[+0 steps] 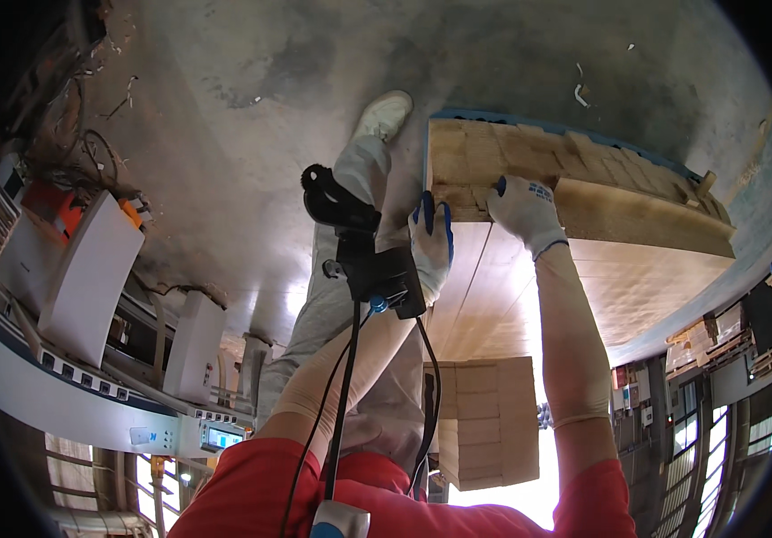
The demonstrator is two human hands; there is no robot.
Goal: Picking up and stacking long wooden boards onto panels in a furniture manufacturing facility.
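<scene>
My right hand (527, 213), in a white work glove with blue grip coating, is curled at the near edge of a stack of pale wooden boards (637, 211). Its thumb points left and its other fingers are largely hidden; it appears closed on a wooden board of the top layer. At the stack's left corner is my left hand (432, 244), gloved alike, its blue-coated fingers stretched out and apart. It holds nothing visible; whether it touches the stack's side, I cannot tell. Beside the right hand, the layer sits lower at the wooden pieces (465, 199) on the left.
A blue edge (574, 128) runs along the stack's far side. Another wooden stack (486, 421) stands near my body. On the left is a white machine (90, 399) with a small screen. A black camera mount (372, 260) hangs before me, and scraps (580, 94) lie on the concrete floor.
</scene>
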